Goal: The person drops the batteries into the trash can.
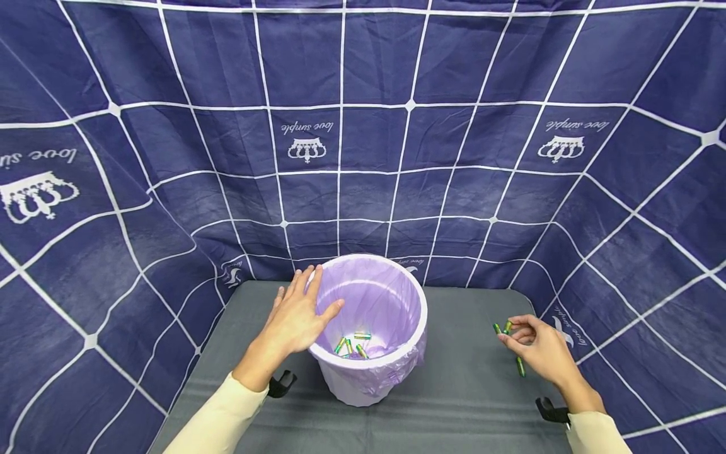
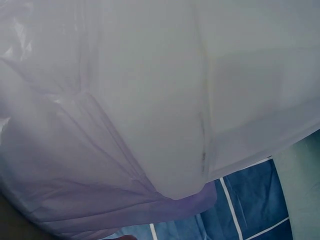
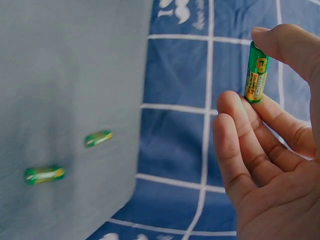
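My right hand [image 1: 535, 347] pinches a green and yellow battery [image 3: 256, 75] by its ends, thumb on one end and a fingertip at the other. The other fingers of that hand are loosely bent. Two similar batteries lie on the grey surface near it: one battery [image 1: 520, 367] close to the hand and another battery [image 1: 497, 328] just past the fingertips. My left hand [image 1: 297, 318] is at the left rim of a white bin [image 1: 340, 372], its fingers extended. The left wrist view shows only the bin's outer wall and the overhanging purple liner [image 2: 125, 210].
Several batteries [image 1: 348, 345] lie at the bottom of the bin, inside its purple bag. The grey surface [image 1: 454, 391] carries the bin. Dark blue cloth [image 1: 374, 145] with white lines encloses the back and both sides.
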`<state>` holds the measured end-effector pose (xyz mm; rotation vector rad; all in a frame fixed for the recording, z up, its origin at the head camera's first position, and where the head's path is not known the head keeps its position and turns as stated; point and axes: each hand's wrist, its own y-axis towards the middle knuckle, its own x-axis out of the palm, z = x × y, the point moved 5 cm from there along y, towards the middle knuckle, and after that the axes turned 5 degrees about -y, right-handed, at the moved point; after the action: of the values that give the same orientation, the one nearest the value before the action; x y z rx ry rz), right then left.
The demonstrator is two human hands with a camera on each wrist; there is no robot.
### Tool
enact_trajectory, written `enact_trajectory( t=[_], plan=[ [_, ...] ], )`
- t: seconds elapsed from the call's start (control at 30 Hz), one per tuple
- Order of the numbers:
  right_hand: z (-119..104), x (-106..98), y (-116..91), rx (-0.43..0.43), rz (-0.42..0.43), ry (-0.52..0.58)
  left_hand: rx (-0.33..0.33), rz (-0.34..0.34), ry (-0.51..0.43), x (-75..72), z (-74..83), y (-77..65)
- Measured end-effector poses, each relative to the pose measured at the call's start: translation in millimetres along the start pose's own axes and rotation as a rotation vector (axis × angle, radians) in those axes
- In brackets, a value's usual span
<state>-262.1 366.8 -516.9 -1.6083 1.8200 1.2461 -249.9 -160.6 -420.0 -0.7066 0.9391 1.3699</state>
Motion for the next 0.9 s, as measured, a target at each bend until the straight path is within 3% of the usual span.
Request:
enact_trajectory(
  t=[0.43, 0.9],
  plan=[
    [-63, -10, 25, -0.085, 0.024, -0.019, 0.001, -0.015, 0.014, -0.9, 1.5, -1.2],
    [-138, -17, 54, -0.297, 0.071, -0.019, 0.004, -0.015, 0.024, -0.7, 1.2, -0.9]
  ],
)
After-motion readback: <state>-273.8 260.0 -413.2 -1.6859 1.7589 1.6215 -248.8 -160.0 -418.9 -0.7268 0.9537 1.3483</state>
